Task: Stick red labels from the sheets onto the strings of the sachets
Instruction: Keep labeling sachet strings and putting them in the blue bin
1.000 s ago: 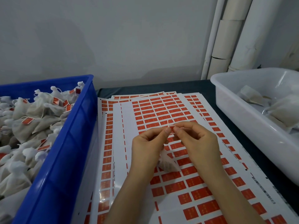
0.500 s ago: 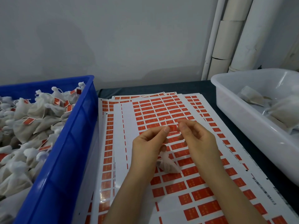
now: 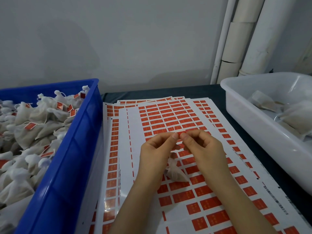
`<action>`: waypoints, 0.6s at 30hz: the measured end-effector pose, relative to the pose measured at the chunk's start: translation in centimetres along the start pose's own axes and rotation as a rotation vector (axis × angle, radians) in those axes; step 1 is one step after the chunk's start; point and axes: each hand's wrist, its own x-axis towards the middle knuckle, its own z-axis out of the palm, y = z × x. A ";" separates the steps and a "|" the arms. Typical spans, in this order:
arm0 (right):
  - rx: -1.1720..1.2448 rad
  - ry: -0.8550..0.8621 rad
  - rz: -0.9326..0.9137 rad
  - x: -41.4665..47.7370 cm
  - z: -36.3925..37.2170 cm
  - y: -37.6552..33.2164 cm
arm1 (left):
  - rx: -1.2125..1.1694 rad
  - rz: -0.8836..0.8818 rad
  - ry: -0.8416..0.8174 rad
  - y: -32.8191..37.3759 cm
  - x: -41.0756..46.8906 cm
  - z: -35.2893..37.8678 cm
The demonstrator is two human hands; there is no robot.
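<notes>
While left hand (image 3: 157, 152) and right hand (image 3: 204, 149) pinch a label (image 3: 182, 133), sachet (image 3: 175, 173) dangles over sheets (image 3: 122, 141).

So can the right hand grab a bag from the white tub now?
Probably, once free: the white tub sits open beside the right hand, nothing between, but it's pinching a red label.

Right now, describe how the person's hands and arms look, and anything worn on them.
The left hand and the right hand are bare: no gloves or rings in view. Nails are short and unpainted. The left forearm and right forearm are uncovered to the frame's edge: no sleeves, no watch.
</notes>
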 end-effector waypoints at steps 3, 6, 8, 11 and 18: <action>0.015 -0.022 -0.005 0.0 0.0 0.0 | -0.010 0.018 0.002 0.0 0.0 0.0; 0.033 -0.026 -0.002 0.0 0.1 0.0 | -0.030 0.027 0.001 0.1 -0.1 0.0; 0.045 -0.028 0.000 -0.1 0.1 0.0 | -0.033 0.034 -0.007 0.2 -0.1 0.0; 0.048 -0.019 -0.015 -0.1 0.1 0.0 | -0.005 0.060 -0.012 0.1 -0.2 0.1; 0.105 -0.017 -0.054 -0.1 0.0 0.5 | 0.102 0.185 0.006 -0.1 -0.6 0.2</action>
